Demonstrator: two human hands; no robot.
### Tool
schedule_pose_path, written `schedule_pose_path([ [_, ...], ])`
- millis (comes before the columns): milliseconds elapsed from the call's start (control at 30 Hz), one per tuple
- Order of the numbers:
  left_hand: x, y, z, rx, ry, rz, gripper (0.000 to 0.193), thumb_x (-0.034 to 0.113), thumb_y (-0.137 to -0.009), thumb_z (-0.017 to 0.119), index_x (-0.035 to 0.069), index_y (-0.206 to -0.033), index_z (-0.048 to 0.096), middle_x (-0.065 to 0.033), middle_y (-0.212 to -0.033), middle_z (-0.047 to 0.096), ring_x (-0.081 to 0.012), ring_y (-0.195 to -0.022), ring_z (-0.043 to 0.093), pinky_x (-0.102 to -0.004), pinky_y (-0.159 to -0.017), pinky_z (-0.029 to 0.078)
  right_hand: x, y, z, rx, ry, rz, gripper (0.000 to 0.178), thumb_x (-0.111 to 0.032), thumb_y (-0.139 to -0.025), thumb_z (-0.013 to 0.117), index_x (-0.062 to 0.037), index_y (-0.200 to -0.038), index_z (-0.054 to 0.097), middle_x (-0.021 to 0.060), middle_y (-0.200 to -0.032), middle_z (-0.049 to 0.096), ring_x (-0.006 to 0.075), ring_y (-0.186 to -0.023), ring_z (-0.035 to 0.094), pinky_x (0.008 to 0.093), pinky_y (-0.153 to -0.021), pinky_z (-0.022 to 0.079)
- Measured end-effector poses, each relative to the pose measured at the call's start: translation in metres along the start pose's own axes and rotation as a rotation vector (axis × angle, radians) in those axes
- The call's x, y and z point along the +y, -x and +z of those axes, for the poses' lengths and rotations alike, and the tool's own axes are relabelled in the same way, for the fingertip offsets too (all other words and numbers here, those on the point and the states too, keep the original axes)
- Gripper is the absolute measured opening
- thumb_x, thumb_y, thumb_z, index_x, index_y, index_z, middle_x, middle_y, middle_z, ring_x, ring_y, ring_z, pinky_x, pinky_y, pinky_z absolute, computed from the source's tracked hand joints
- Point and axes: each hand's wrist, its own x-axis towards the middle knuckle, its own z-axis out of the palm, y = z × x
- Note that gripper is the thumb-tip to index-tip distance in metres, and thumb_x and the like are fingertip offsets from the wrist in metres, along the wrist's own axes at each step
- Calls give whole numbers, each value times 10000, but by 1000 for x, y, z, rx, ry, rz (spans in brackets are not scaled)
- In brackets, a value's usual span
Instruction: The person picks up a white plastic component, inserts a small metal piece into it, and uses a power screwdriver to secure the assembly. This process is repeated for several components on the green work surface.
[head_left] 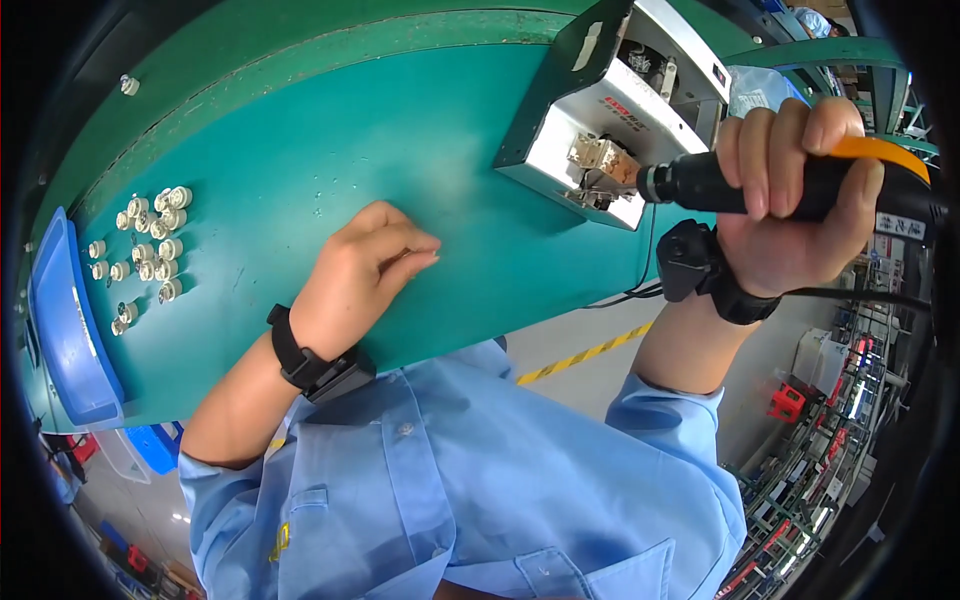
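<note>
My right hand (790, 235) is wrapped around a black electric screwdriver (695, 182) with an orange band along its upper side. The screwdriver lies almost level, and its front end points left into the open front of a box-shaped screw feeder (548, 112). Whether its bit touches anything inside cannot be made out. Over the green mat (450, 310) my left hand (350, 265) is closed in a pinch, thumb against forefinger. Anything between those fingertips is hidden. To its left stand several small round white parts (160, 228) in loose groups.
A blue tray (75, 320) sits at the mat's left edge. One more white part (129, 86) lies on the green ledge at the far left. Behind the feeder is a clear plastic bag (757, 90). A dark cable (860, 296) runs past my right wrist.
</note>
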Motion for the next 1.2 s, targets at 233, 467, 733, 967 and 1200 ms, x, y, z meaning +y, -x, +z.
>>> schedule_pose_path([
  [233, -9, -3, 10, 70, 69, 15, 187, 28, -799, 699, 14, -980, 655, -104, -890, 613, -215, -734, 617, -318, -639, 507, 6, 18, 59, 262, -35, 5, 462, -468, -951, 487, -44, -1129, 520, -36, -631, 429, 65, -549, 397, 230, -572, 324],
  [467, -17, -3, 11, 40, 227, -18, 197, -4, -786, 698, 13, -977, 652, -103, -900, 620, -222, -733, 631, -318, -639, 519, 45, 17, 103, 92, 25, -66, 525, -526, -942, 480, -47, -1157, 472, -14, -644, 449, 85, -529, 424, 241, -522, 339],
  [733, -21, -2, 11, 37, 230, 22, 237, -35, -797, 701, 32, -1017, 646, -68, -934, 613, -146, -733, 621, -271, -640, 522, 60, 17, 115, 166, 105, 8, 450, -486, -950, 485, -53, -1065, 439, 14, -624, 463, 107, -487, 432, 247, -486, 361],
  [967, -16, -3, 9, 24, 223, 32, 204, -40, -775, 682, 1, -964, 621, -135, -925, 623, -277, -782, 647, -352, -663, 536, 58, 9, 117, 45, 210, 49, 414, -468, -943, 507, -65, -975, 416, 16, -589, 465, 112, -441, 435, 260, -464, 379],
  [1200, -20, -1, 14, 70, 200, 76, 234, -50, -776, 696, 18, -991, 634, -103, -888, 608, -196, -695, 615, -306, -614, 506, 54, 9, 131, 170, 276, 115, 398, -444, -938, 528, -63, -970, 419, 15, -583, 467, 111, -440, 435, 259, -462, 375],
])
